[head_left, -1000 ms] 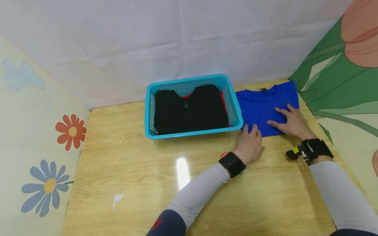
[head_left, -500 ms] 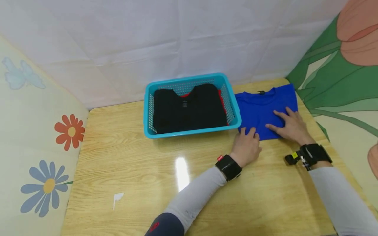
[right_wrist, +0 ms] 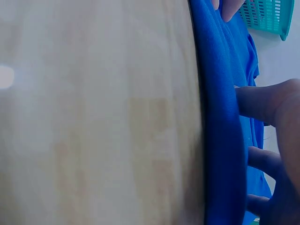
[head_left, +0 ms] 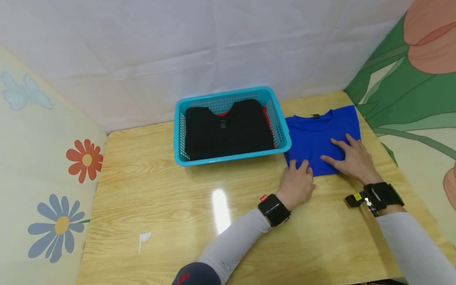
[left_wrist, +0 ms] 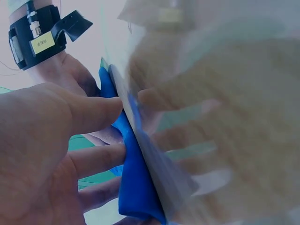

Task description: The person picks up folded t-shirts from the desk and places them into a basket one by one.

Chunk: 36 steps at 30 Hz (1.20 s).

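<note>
A folded blue T-shirt (head_left: 313, 134) lies flat on the table, its collar and dark label toward the back wall. On its lower left corner rest the bent fingertips of my left hand (head_left: 296, 184). In the left wrist view, that hand's thumb and fingers touch the blue cloth along its edge. My right hand (head_left: 354, 160) presses the shirt's right part with fingers spread. Beside the shirt, on its left, stands a turquoise plastic basket (head_left: 233, 158). It holds a folded black T-shirt (head_left: 229, 132), with some red cloth (head_left: 268, 120) showing beneath.
The wooden table (head_left: 160, 206) backs onto a white cloth-covered wall (head_left: 149, 51). Painted side panels stand at left and right. A small white scrap (head_left: 144, 237) lies on the table at the left front.
The blue T-shirt has slid a little toward the table's front, away from the back wall, with both hands on it. The basket stays in place.
</note>
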Tool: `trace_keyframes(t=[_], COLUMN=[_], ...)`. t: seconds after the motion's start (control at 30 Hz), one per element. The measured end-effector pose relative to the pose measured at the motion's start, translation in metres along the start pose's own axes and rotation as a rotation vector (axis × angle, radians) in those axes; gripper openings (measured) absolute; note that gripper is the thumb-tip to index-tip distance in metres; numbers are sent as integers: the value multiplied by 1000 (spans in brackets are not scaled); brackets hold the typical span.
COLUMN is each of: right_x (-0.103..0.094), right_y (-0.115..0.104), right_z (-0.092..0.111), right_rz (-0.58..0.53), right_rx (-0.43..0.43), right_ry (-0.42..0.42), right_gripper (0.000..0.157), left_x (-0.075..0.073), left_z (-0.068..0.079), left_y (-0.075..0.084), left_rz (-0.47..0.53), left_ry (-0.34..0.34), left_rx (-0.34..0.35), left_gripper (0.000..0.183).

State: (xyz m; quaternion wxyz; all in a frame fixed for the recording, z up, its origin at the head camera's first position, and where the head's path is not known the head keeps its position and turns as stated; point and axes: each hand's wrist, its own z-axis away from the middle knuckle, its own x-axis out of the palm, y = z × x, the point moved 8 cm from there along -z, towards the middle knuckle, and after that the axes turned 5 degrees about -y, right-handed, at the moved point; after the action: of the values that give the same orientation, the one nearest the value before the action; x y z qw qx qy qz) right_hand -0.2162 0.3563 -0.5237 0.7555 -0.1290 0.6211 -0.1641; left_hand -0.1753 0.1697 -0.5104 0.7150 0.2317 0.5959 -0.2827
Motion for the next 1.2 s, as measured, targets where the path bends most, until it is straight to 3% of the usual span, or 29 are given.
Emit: trace_keyframes(t=[0.33,0.73,0.97,1.2], right_x=[5,7,5,4], right_y=[-5,-11,-17,-23], right_z=[15,29,38,46], right_rz=[13,24,83,123], right_rx=[22,57,53,61], right_ry=[-13,-52,-109,-187], right_gripper=[90,92,93,95], left_x=[2,7,4,-4], left_z=[15,30,37,33], left_y=[3,8,9,-1], left_rz=[1,11,32,80], left_ry=[12,-22,-51,-75], left_rx=[30,68,114,140], left_gripper=[54,53,45,48])
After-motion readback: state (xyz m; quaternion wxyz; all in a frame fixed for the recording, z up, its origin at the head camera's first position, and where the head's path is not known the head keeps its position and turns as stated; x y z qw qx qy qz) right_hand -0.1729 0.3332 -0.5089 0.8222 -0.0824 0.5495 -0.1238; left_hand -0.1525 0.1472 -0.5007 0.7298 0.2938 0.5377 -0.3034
